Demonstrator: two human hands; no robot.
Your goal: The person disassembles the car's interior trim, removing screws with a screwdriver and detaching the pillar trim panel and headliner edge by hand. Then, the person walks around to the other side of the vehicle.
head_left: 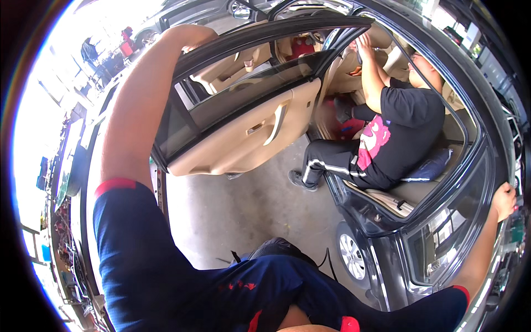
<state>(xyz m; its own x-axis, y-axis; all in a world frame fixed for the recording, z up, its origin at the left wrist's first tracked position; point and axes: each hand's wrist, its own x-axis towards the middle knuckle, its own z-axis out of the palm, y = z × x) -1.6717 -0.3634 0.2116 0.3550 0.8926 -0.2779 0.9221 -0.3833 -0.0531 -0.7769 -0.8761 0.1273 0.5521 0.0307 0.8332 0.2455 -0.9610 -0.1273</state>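
Grey car door (260,44) gripped atop by raised left hand (191,36), fingers apparently curled, right hand (504,200) clasping rear door edge (492,166)

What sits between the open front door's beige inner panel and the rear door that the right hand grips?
In the head view, a person in a black shirt sits in the car's doorway between the front door and the rear door, above bare concrete floor. The right hand grips the rear door's edge.

A bare grey concrete floor (249,205) fills the middle of the scene. A dark car (387,260) stands on it at right, one wheel (352,255) resting on the concrete. A seated person's black shoe (301,180) touches the floor just beside the car.
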